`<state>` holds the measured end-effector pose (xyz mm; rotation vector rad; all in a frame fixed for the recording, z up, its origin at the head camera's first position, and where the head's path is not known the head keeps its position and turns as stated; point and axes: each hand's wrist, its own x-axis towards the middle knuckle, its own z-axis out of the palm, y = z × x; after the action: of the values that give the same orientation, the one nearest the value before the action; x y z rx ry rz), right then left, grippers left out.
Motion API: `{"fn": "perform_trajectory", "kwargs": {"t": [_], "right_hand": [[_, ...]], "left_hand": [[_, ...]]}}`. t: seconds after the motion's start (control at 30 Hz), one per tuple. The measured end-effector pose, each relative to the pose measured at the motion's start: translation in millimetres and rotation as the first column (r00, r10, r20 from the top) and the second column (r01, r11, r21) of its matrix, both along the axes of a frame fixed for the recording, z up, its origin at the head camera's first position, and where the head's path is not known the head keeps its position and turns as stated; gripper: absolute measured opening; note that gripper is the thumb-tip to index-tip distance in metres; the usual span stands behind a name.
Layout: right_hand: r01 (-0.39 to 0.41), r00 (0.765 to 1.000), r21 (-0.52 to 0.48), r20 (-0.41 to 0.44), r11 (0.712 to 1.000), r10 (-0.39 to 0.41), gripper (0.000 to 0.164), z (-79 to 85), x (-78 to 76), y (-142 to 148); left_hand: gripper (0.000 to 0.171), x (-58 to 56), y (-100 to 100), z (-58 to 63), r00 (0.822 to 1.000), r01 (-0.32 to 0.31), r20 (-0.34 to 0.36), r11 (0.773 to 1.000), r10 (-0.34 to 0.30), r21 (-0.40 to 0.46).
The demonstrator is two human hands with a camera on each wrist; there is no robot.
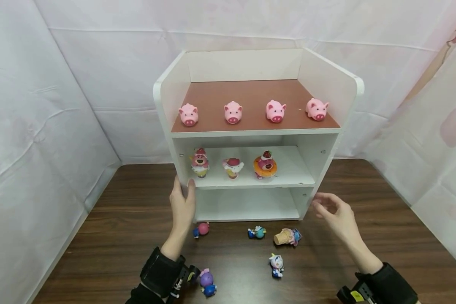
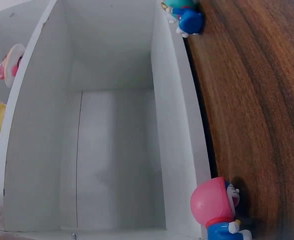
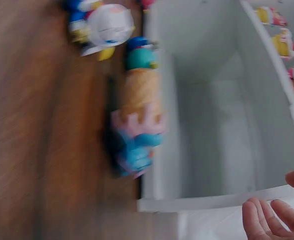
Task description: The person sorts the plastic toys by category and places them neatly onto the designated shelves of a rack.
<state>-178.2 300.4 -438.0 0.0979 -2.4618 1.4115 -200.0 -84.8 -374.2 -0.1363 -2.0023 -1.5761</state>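
One shelf (image 1: pixel 247 205) is standing on the table (image 1: pixel 129 236), near the white cloth (image 1: pixel 110 71), and is presenting three levels. The top level is carrying four pigs (image 1: pixel 233 113), standing apart in one row and facing forward. The middle level is carrying three figures in one row: one bear (image 1: pixel 200 163) at the left, one white figure (image 1: pixel 233 168) in the middle, and one ringed bear (image 1: pixel 265 165) at the right. Five figures are lying on the table: one pink figure (image 1: pixel 203 228) and one teal figure (image 1: pixel 259 232) close to the shelf's front edge, one cone (image 1: pixel 287 237) near its right front corner, one white-and-blue figure (image 1: pixel 276 266) farther forward, and one purple figure (image 1: pixel 207 280) beside the left wrist. Two hands are flanking the shelf. The left hand (image 1: pixel 183 204) is gripping the left side panel between thumb and fingers. The right hand (image 1: pixel 336 213) is holding nothing; its fingers are curving loosely, parted from the thumb, at the right panel's lower edge. Whether it is touching that panel cannot be told.
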Motion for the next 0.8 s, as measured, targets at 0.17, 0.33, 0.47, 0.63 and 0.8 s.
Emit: {"fn": "perform_trajectory", "kwargs": {"t": [0.17, 0.33, 0.47, 0.63, 0.8], "right_hand": [[-0.076, 0.988, 0.028, 0.139, 0.997, 0.072, 0.029, 39.9, 31.7, -27], [-0.147, 0.947, 0.025, 0.291, 0.989, 0.133, 0.030, 40.6, 35.4, -32], [-0.210, 0.910, 0.004, 0.367, 0.978, 0.194, 0.035, 34.6, 32.7, -33], [-0.295, 0.852, -0.018, 0.447, 0.955, 0.272, 0.048, 29.1, 29.8, -36], [-0.348, 0.803, -0.018, 0.511, 0.937, 0.308, 0.059, 25.0, 27.8, -40]], "left_hand": [[0.042, 0.3, 1, -1.9, 1.000, 0.009, 0.000, 1.000, -0.009, -0.004], [0.042, 1.0, 1, -1.2, 1.000, 0.009, -0.007, 1.000, -0.009, 0.006], [0.043, 0.9, 1, -1.0, 1.000, 0.008, 0.005, 1.000, -0.008, 0.008], [0.044, 1.4, 2, -0.2, 1.000, 0.002, 0.026, 1.000, -0.002, 0.011], [0.043, 5.6, 4, 6.7, 0.999, 0.004, 0.036, 1.000, -0.005, 0.026]]}}
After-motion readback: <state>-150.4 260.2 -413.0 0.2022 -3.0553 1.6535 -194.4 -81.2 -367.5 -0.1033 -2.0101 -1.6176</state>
